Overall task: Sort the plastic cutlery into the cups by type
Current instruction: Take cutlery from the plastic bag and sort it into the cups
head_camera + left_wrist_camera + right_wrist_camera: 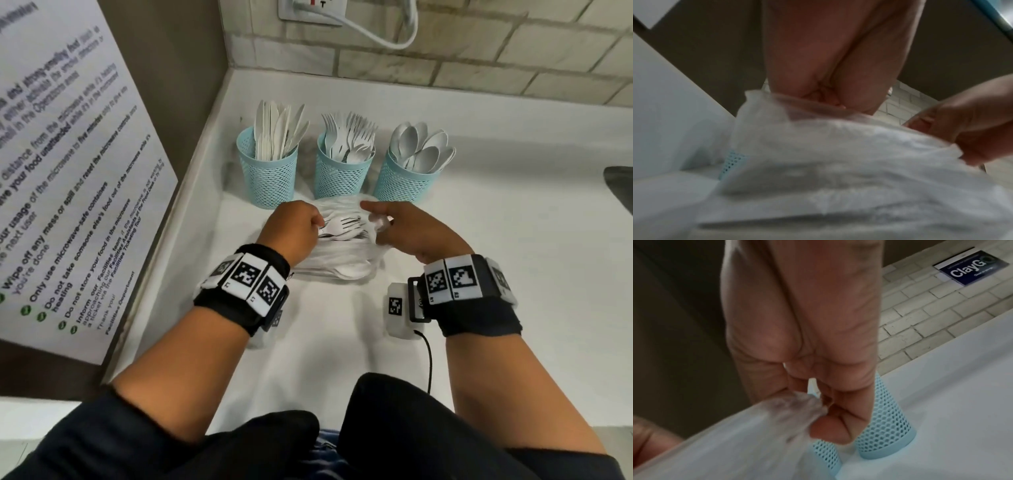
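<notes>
Three light-blue mesh cups stand in a row at the back of the white counter (513, 240): a knife cup (270, 171), a fork cup (342, 174) and a spoon cup (406, 178). In front of them lies a clear plastic bag (342, 263) of white cutlery. My left hand (317, 224) is curled around the handles of a few forks (346, 222) at the bag's mouth. My right hand (376, 222) pinches the bag's edge; the right wrist view shows the bag (766, 426) gathered in that hand (818, 407). In the left wrist view the bag (838, 154) hides the fingertips of my left hand (828, 97).
A notice poster (68, 171) leans on the left wall beside the counter. A wall socket (308, 10) with a white cord sits above the tiled back wall. A dark sink edge (620, 185) shows at the far right. A blue sign (970, 267) hangs on the tiles.
</notes>
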Demonstrator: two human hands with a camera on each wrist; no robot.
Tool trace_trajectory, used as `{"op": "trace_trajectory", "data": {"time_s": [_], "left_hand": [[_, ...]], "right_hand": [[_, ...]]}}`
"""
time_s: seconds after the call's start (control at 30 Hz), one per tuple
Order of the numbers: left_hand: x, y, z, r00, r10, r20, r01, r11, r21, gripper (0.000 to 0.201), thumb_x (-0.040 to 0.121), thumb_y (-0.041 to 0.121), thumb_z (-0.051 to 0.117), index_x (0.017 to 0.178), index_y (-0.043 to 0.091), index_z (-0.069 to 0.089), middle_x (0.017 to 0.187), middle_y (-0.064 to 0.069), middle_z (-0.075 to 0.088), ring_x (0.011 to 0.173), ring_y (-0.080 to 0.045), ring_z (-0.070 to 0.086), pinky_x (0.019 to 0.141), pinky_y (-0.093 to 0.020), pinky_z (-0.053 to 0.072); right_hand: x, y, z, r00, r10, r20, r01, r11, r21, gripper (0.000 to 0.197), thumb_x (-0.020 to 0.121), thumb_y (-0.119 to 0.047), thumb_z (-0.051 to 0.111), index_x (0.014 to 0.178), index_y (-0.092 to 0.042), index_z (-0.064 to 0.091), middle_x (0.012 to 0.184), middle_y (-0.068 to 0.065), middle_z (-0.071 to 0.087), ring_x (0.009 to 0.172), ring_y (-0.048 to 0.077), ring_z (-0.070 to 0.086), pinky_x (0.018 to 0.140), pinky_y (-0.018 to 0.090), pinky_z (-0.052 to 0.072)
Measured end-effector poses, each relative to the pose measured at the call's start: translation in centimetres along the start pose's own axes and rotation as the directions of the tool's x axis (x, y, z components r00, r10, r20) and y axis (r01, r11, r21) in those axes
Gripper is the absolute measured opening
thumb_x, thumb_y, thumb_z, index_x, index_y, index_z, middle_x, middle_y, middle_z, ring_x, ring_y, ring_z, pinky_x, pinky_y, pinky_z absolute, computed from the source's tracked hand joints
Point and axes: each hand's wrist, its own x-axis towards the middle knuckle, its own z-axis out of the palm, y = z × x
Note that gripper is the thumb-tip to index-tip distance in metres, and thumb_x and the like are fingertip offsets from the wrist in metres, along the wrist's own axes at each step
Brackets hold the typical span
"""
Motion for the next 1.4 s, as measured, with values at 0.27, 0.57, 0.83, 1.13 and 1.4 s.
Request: {"op": "trace_trajectory", "data": {"time_s": [0.27, 0.57, 0.83, 1.13, 1.4], "left_hand": [[0.3, -0.2, 0.5, 0.966, -0.029, 0.257, -0.06, 0.942, 0.331, 0.045, 0.092, 0.03, 0.053, 0.135, 0.02, 0.047, 0.134, -0.014, 0.039, 0.128, -0.034, 0.034, 0.105, -0.041, 0.035], [-0.1, 0.4, 0.5, 0.953, 0.009, 0.304, -0.11, 0.942, 0.318, 0.044, 0.089, 0.026, 0.058, 0.127, 0.006, 0.047, 0.129, -0.016, 0.046, 0.118, -0.032, 0.048, 0.1, -0.037, 0.039], [0.3, 0.8, 1.1, 0.975, 0.025, 0.222, -0.108, 0.922, 0.371, 0.042, 0.088, 0.032, 0.06, 0.12, 0.006, 0.052, 0.122, -0.014, 0.055, 0.112, -0.031, 0.053, 0.089, -0.034, 0.041], [0.4, 0.6, 1.0, 0.969, 0.03, 0.245, -0.126, 0.915, 0.383, 0.039, 0.092, 0.031, 0.055, 0.12, 0.003, 0.052, 0.121, -0.015, 0.058, 0.113, -0.03, 0.053, 0.086, -0.032, 0.04], [0.7, 0.3, 1.0, 0.98, -0.039, 0.194, -0.016, 0.961, 0.274, 0.032, 0.097, 0.025, 0.043, 0.117, 0.002, 0.05, 0.117, -0.019, 0.059, 0.106, -0.034, 0.056, 0.077, -0.031, 0.038]], "right_hand": [[-0.2, 1.1, 0.4, 1.0, -0.018, 0.003, 0.018, 1.0, 0.002, 0.083, 0.074, 0.012, 0.063, 0.144, -0.023, 0.033, 0.141, -0.001, 0.039, 0.126, 0.019, 0.043, 0.101, 0.028, 0.038], [-0.1, 1.1, 0.9, 0.994, -0.089, -0.07, 0.094, 0.992, 0.078, 0.082, 0.072, 0.012, 0.065, 0.142, -0.019, 0.036, 0.14, 0.0, 0.042, 0.123, 0.022, 0.047, 0.106, 0.034, 0.039], [0.1, 1.0, 0.9, 0.988, -0.116, -0.105, 0.128, 0.984, 0.12, 0.077, 0.072, 0.013, 0.064, 0.14, -0.016, 0.04, 0.135, -0.003, 0.046, 0.121, 0.02, 0.048, 0.102, 0.031, 0.041], [-0.2, 0.9, 0.6, 0.993, -0.071, -0.095, 0.085, 0.984, 0.158, 0.074, 0.073, 0.014, 0.064, 0.139, -0.011, 0.041, 0.143, -0.002, 0.044, 0.125, 0.024, 0.049, 0.106, 0.042, 0.041], [-0.5, 0.9, 0.2, 0.998, -0.016, -0.053, 0.024, 0.987, 0.161, 0.076, 0.075, 0.014, 0.064, 0.142, -0.01, 0.036, 0.138, 0.004, 0.049, 0.12, 0.025, 0.053, 0.109, 0.04, 0.037]]}}
